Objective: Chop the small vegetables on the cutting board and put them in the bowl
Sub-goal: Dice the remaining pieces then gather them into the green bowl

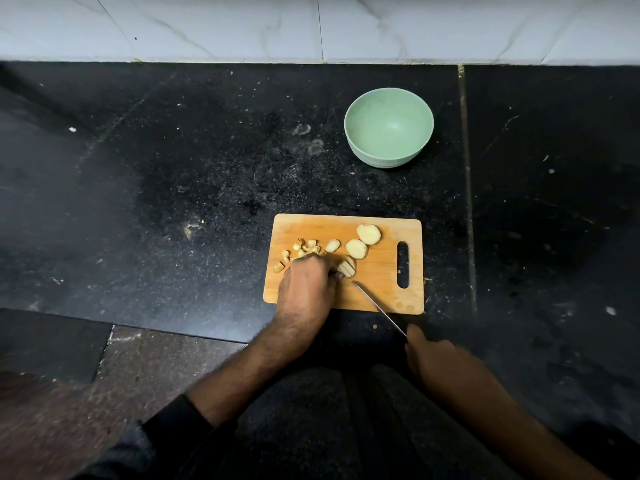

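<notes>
Steadying a pale, partly sliced vegetable piece (347,266) on the rectangular wooden cutting board (381,289), the left hand (306,284) curled its fingers over it, while the right hand (431,355) clasped the handle of a thin steel knife (379,308) whose tip rested just beside the piece. Three uncut slices (356,248) and a heap of small cubes (299,252) lay on the board; the pale green round bowl (388,133) stood empty on the black stone worktop (173,202), well apart. Good cutting likely needed tucked fingertips and even, vertical strokes.
</notes>
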Demonstrator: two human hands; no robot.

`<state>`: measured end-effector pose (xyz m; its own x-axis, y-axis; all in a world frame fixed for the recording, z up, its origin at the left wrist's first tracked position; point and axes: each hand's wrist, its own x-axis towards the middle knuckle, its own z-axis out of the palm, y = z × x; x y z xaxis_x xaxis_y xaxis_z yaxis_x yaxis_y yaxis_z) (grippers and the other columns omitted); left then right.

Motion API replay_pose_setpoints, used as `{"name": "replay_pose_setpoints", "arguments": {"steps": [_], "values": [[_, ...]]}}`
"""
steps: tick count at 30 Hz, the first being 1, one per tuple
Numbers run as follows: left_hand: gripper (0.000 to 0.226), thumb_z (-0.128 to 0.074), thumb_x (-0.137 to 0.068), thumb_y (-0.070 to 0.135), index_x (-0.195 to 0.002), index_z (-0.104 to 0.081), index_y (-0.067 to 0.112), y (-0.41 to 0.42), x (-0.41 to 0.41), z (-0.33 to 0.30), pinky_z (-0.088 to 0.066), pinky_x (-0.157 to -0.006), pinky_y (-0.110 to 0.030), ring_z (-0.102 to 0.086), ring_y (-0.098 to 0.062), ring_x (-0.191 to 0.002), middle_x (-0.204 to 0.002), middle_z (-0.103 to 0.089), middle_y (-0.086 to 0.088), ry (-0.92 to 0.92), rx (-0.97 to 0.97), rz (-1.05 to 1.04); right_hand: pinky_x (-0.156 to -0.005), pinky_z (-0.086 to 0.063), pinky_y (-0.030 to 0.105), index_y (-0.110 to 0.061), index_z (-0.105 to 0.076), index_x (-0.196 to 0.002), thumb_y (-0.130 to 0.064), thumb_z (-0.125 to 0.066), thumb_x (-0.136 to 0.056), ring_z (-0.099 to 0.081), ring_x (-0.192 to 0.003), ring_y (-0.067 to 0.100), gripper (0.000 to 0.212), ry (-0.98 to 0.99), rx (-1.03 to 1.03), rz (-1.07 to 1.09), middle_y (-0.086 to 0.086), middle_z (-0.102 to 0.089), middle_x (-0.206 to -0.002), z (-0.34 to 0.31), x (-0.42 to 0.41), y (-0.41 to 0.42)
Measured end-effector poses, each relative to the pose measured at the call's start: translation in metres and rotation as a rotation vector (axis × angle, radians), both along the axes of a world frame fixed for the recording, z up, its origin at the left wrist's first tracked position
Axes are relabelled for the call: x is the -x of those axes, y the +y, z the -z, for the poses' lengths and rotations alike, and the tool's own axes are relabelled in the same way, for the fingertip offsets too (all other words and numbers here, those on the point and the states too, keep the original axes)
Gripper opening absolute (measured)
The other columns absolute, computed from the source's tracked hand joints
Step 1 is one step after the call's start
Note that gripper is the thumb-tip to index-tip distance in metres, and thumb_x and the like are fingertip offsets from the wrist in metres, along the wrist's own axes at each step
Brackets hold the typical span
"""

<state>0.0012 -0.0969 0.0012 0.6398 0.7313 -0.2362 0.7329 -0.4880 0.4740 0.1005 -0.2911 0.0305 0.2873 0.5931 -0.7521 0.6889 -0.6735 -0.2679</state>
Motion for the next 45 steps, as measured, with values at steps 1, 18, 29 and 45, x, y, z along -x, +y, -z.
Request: {"name": "replay_pose_setpoints", "arguments": {"steps": [1,18,29,45], "values": [[0.024,-0.067,-0.092,0.022,-0.115,-0.071,0.024,0.001,0.000,0.000,-0.056,-0.086,-0.040,-0.067,-0.024,-0.102,-0.115,-0.073,0.001,0.006,0.004,-0.002,-0.076,-0.045,0.038,-0.026,-0.030,-0.105,-0.039,-0.025,-0.107,-0.056,-0.084,0.024,0.014,-0.003,-0.005,-0.006,0.006,-0.063,-0.101,-0.002,-0.001,-0.002],[0.028,-0.072,-0.087,0.033,-0.112,-0.066,0.022,0.022,-0.006,0.002,-0.048,-0.086,-0.035,-0.049,-0.016,-0.114,-0.116,-0.055,0.006,0.053,-0.089,0.350,-0.076,-0.057,0.045,-0.032,-0.044,-0.113,-0.050,-0.023,-0.102,-0.065,-0.078,0.019,0.030,-0.086,-0.175,0.125,0.000,-0.063,-0.085,0.010,-0.004,-0.002],[0.040,-0.071,-0.081,0.055,-0.096,-0.058,0.020,0.022,-0.006,0.002,-0.034,-0.077,-0.027,-0.049,-0.016,-0.106,-0.110,-0.055,0.004,0.079,-0.151,0.467,-0.069,-0.048,0.035,-0.029,-0.045,-0.115,-0.047,-0.025,-0.105,-0.056,-0.074,0.015,0.029,-0.119,-0.187,0.109,-0.004,-0.056,-0.084,0.006,-0.005,0.000],[0.037,-0.061,-0.095,0.036,-0.130,-0.058,0.024,0.021,0.005,0.003,-0.044,-0.101,-0.038,-0.051,-0.021,-0.118,-0.126,-0.059,0.000,0.046,-0.134,0.396,-0.073,-0.054,0.037,-0.031,-0.042,-0.109,-0.047,-0.026,-0.104,-0.060,-0.074,0.014,0.024,-0.100,-0.201,0.113,-0.003,-0.056,-0.080,0.014,0.000,0.002]]}}
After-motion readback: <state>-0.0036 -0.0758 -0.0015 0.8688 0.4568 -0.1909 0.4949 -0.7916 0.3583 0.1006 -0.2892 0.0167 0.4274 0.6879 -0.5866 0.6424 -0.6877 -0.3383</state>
